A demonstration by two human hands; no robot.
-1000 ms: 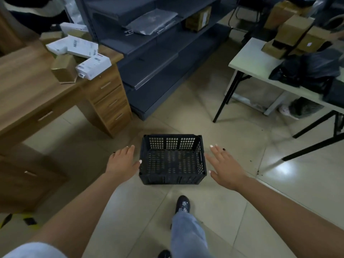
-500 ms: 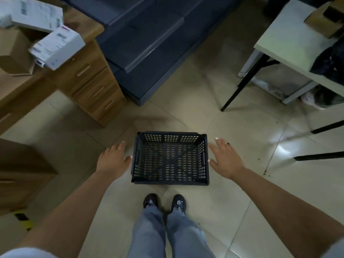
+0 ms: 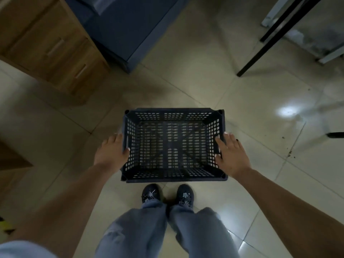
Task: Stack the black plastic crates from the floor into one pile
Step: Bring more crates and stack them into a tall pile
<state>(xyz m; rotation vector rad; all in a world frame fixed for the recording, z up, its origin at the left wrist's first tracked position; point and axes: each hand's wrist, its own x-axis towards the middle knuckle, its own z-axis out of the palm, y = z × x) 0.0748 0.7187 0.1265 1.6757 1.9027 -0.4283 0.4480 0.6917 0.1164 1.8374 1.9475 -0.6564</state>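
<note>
At the bottom of the view, two legs in grey jeans [image 3: 149,226] are seen from above, ending in dark shoes [image 3: 151,193] set side by side on the tiled floor [image 3: 251,101]. Just beyond the toes, one black plastic crate [image 3: 174,146] is found standing upright on the tiles, its perforated walls and base open to the camera and nothing seen inside it. The crate is flanked by both hands. The left hand [image 3: 111,151] is laid against the outside of the left wall, with the thumb hooked over the rim and the fingers spread down the outer face; a full grip cannot be confirmed. The right hand [image 3: 232,155] is pressed to the right wall in the same way, the thumb over the rim, the fingers extended and not curled shut. Both forearms are stretched out from the lower corners of the view. Farther off on the left, a wooden drawer unit [image 3: 55,51] is seen, and beside it the foot of a dark blue shelf unit [image 3: 126,28]. At the upper right, black bench legs [image 3: 275,40] are planted on the floor, well apart from the crate.
</note>
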